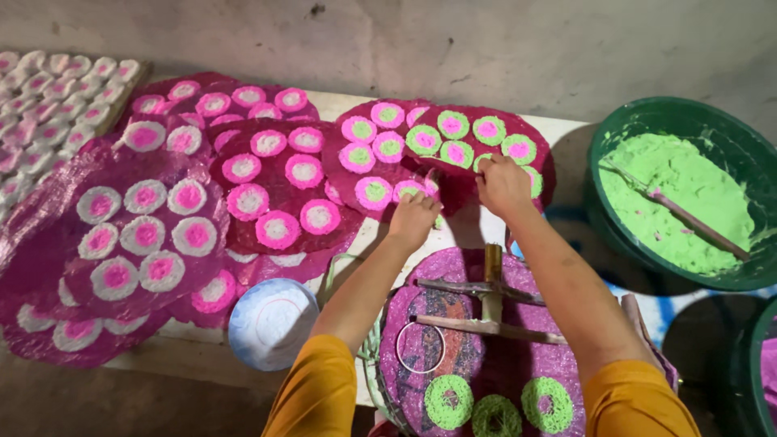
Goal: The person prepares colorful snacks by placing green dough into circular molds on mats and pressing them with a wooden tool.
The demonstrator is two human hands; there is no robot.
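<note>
My left hand (413,217) rests on the near edge of a round magenta mat (380,158) that carries pink-and-green ringed discs. My right hand (502,184) grips the near edge of another magenta mat (477,137), which bears green-rimmed discs with pink centres; its fingers curl over the rim next to a disc. Both mats lie on the table at the far middle. Below my arms sits a purple mat (518,364) on a round stand with a bamboo cross-piece (490,299), a metal ring (420,347) and three green discs.
Several magenta mats with pink-and-white discs (146,235) overlap across the left of the table. A tray of pale discs (48,105) stands at the far left. A green basin of green paste (688,194) with a stick sits right. A white lid (271,322) lies near.
</note>
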